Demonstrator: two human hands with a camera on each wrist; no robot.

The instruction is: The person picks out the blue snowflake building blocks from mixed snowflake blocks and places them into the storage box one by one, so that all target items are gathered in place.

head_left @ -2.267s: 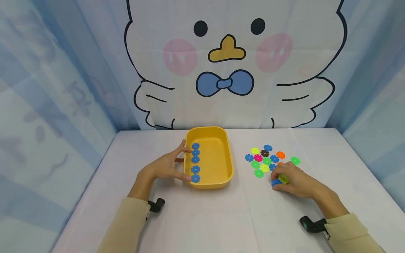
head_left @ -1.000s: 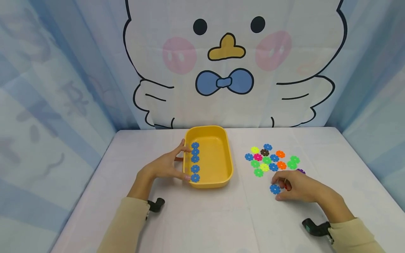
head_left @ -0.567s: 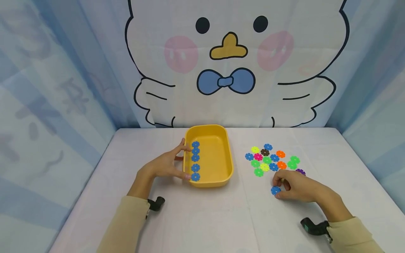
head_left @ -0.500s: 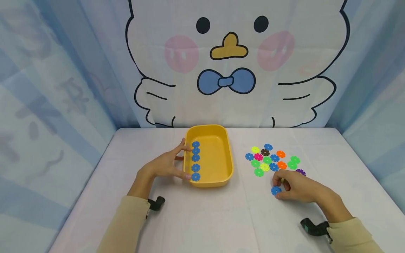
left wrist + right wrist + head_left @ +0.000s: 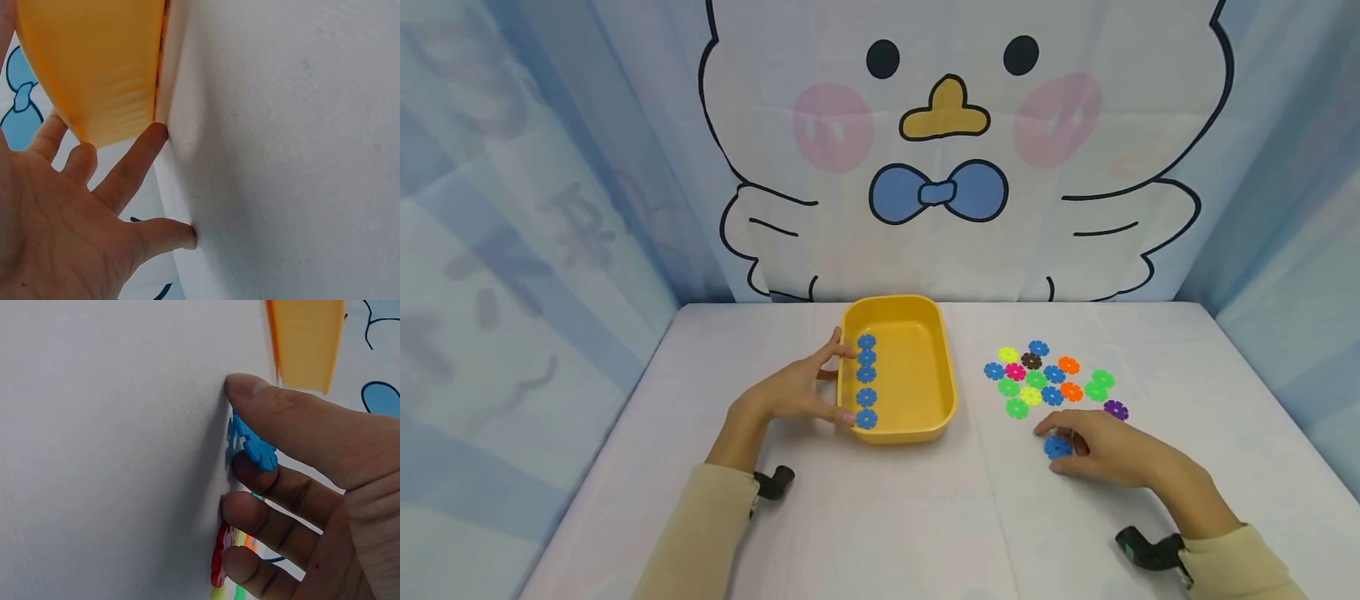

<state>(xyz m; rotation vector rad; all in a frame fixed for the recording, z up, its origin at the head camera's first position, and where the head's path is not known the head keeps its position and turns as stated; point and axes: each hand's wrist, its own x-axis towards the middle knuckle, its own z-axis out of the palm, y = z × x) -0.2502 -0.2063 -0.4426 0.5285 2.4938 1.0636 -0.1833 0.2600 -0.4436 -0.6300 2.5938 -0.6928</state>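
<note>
My left hand point(image 5: 797, 387) rests spread against the left side of a yellow tray point(image 5: 934, 375), fingertips at its rim; in the left wrist view its fingers point(image 5: 134, 165) are straight along the tray's outer wall. A column of blue flower-shaped discs point(image 5: 867, 374) lies inside, along that same side. To the right, my right hand point(image 5: 1108, 446) is low over the table. Its thumb and a curled finger pinch a blue disc point(image 5: 259, 453), tilted in the right wrist view, with more blue showing just behind. Below the other fingertips stands out a red disc point(image 5: 219, 556), hidden in the head view.
Beyond the right hand lie scattered discs: blue point(image 5: 1038, 347), brown point(image 5: 1031, 361), pink point(image 5: 1015, 372), yellow point(image 5: 1031, 396), orange point(image 5: 1071, 392), green point(image 5: 1096, 391) and purple point(image 5: 1116, 409). A printed curtain point(image 5: 955, 250) hangs behind the table's far edge.
My right hand has drawn back toward the near side, uncovering the green and purple discs. Its index finger has just stretched away from the blue disc. The left hand and tray stay put.
</note>
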